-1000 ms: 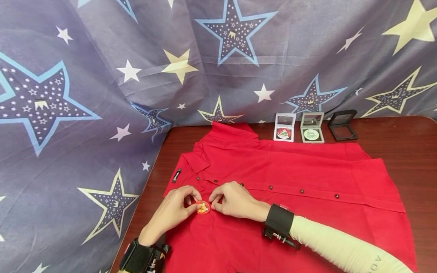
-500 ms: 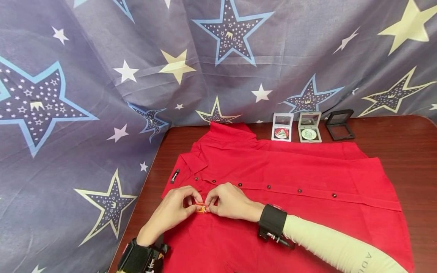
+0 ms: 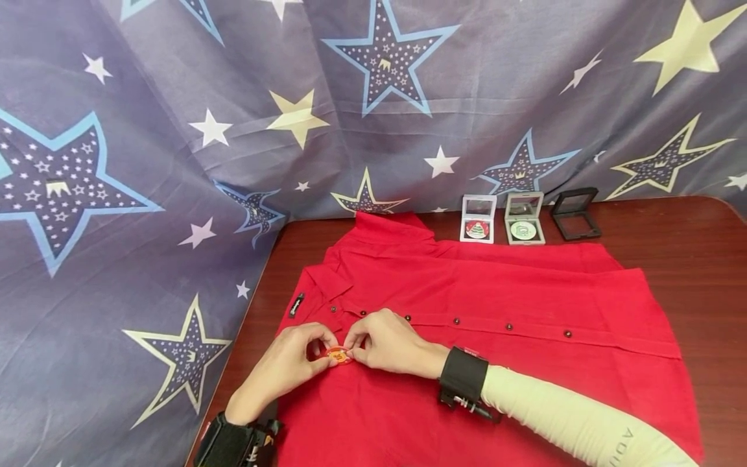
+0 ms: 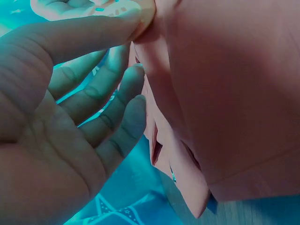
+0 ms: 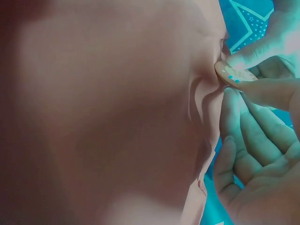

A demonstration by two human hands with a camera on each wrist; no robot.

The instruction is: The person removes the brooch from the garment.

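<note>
A red shirt (image 3: 467, 285) lies spread over the table with its button row running left to right. On its chest, both hands pinch a round red and yellow pin badge (image 3: 337, 355). My left hand (image 3: 288, 357) grips the badge's left edge, its thumb on the face; the left wrist view shows that thumb over the badge (image 4: 119, 8) and the other fingers loosely bent. From the other side my right hand (image 3: 391, 344) pinches the right edge between thumb and fingers. In the right wrist view the badge (image 5: 234, 74) sits against gathered fabric. Its back is hidden.
Along the table's back stand a white case (image 3: 477, 219) with a red tree badge, a grey case (image 3: 524, 219) with a green and white badge, and a black case (image 3: 576, 215), all with raised lids. A star-patterned curtain (image 3: 350, 78) hangs behind the brown table (image 3: 677, 240).
The right hand has closed in on the badge's right edge and now pinches it. The badge tipped up, then turned flatter toward the camera. The left hand has kept its grip.
</note>
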